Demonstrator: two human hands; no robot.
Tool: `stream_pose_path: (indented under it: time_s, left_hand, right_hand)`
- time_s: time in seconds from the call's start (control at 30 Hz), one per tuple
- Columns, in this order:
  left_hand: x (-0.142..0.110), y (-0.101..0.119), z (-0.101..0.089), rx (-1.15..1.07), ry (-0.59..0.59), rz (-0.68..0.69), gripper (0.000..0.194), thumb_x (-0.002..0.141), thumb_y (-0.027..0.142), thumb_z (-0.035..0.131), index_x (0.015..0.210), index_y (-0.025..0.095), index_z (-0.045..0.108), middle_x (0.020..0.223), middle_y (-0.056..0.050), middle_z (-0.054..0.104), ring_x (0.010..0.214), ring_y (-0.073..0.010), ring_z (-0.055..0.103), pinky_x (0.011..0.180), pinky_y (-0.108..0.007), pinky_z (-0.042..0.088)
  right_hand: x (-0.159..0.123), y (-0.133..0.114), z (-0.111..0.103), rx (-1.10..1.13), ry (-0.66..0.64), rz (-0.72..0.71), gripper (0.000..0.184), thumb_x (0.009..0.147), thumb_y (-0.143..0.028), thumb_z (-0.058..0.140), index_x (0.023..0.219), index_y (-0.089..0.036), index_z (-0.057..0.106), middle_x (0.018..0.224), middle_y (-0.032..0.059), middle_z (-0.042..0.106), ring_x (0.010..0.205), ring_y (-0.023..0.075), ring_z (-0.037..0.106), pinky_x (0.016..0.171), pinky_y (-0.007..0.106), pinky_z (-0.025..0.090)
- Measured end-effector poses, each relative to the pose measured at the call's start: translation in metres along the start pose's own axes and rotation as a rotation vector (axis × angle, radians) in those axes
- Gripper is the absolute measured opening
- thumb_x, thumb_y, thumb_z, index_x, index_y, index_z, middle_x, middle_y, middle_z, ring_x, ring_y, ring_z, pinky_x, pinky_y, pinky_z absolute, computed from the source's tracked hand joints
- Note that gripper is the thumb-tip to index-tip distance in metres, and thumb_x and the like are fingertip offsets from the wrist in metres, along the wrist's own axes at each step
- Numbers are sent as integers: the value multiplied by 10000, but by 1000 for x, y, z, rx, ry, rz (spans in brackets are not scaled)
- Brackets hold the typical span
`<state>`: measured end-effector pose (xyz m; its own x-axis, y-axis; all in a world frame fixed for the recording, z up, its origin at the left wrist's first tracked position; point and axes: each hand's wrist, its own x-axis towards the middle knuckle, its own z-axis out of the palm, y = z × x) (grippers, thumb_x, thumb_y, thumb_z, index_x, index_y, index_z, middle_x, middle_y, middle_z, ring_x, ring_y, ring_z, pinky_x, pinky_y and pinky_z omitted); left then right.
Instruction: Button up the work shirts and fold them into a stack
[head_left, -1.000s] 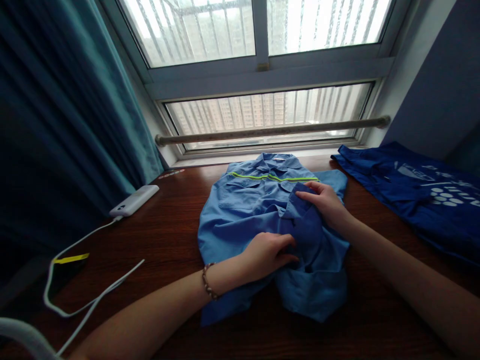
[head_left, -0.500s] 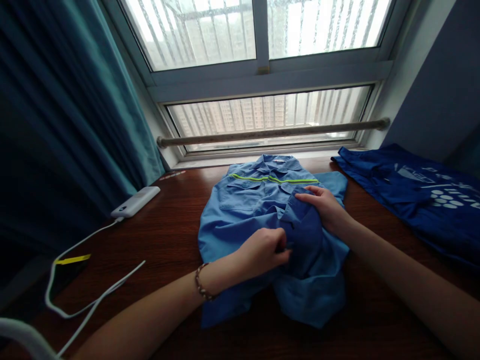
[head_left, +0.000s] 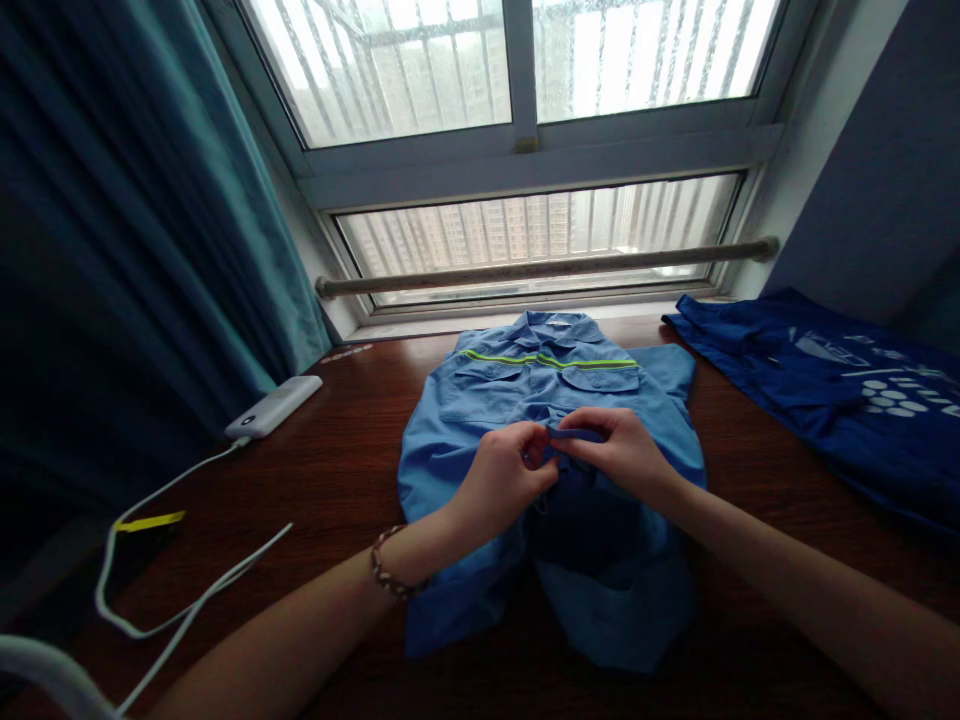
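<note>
Moved tog.: 2 hands (head_left: 504,470) (head_left: 621,452), on 1 lt-blue shirt (head_left: 469,400).

From my remote station I log: left forearm (head_left: 315,620) and right forearm (head_left: 787,568) bare along their visible length. Left hand (head_left: 499,478) and right hand (head_left: 624,455) likewise bare. Around the left wrist (head_left: 417,556) I record one narrow bracelet (head_left: 380,571), dark brown with paler flecks, knobbly in outline; whether braided or beaded, I cannot resolve from here.

Shirt (head_left: 540,382): light blue, yellow-green stripe (head_left: 592,363) across the chest
Pose: front up, collar (head_left: 577,328) at far end
Lower front (head_left: 450,460): rumpled, edge (head_left: 586,435) lifted
Place: on tabletop (head_left: 337,450)
</note>
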<state>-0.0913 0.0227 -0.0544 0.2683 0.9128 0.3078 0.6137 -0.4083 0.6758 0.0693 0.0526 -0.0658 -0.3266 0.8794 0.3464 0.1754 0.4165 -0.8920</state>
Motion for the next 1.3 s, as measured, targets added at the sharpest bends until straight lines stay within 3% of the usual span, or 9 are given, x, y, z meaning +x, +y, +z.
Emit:
stream_pose_path:
  time_s: [0.13,0.37,0.47,0.63,0.73,0.9,1.03,1.13,1.3]
  left_hand:
    - [1,-4,-1,-79,43,-14,211,710,176,559,912,139,609,792,-31,610,704,-129,557,625,-230,453]
    - [5,-8,0,-360,37,-145,203,692,253,635,848,123,621,771,-41,639,706,-141,593,648,-244,485]
    - [6,-9,-1,-408,63,-145,203,670,244,661,828,126,612,771,-36,643,704,-142,598,665,-253,493]
    - [6,-16,1,-256,131,10,107,703,242,634,764,157,612,759,-19,631,729,-145,594,725,-271,484]
    - [8,-21,2,-279,141,34,149,709,259,634,814,161,592,781,-20,623,742,-142,595,737,-272,483]
    - [14,-29,0,-349,5,92,465,722,205,619,1166,190,482,840,-15,606,788,-131,586,758,-267,477]
    - [16,-33,-2,-184,1,205,284,746,242,599,1023,179,584,831,-13,624,766,-129,577,745,-258,462]
    - [14,-34,-4,-78,42,220,197,774,277,568,938,174,599,801,-14,639,749,-140,589,721,-260,460]
    - [9,-35,-5,97,125,253,108,792,194,514,868,176,588,791,-20,639,735,-145,590,698,-258,457]
  right_hand:
    - [2,4,-2,166,35,135,187,653,-298,659,779,-164,690,768,28,673,723,159,602,668,254,455]
    - [1,9,-2,473,16,293,270,621,-363,685,821,-181,687,791,25,677,705,158,614,634,248,481]
    - [2,7,-2,500,4,291,257,622,-354,687,822,-192,687,776,16,677,698,149,616,631,237,481]
    - [5,5,-4,368,22,214,220,648,-328,665,819,-190,689,786,11,674,732,153,611,665,245,480]
    - [5,7,-4,324,14,171,205,682,-321,635,835,-193,682,791,6,670,743,153,609,678,251,480]
    - [5,10,-4,183,26,38,162,725,-296,600,837,-203,670,814,2,662,772,159,604,705,262,477]
    - [4,9,-4,-33,3,-135,164,787,-261,538,871,-197,663,830,28,646,786,164,592,710,275,473]
    - [1,9,-3,-208,27,-349,162,796,-224,531,891,-199,660,861,50,624,810,161,579,724,284,476]
    - [-10,11,0,-497,109,-623,232,834,-159,458,948,-215,653,928,73,600,826,151,565,721,283,488]
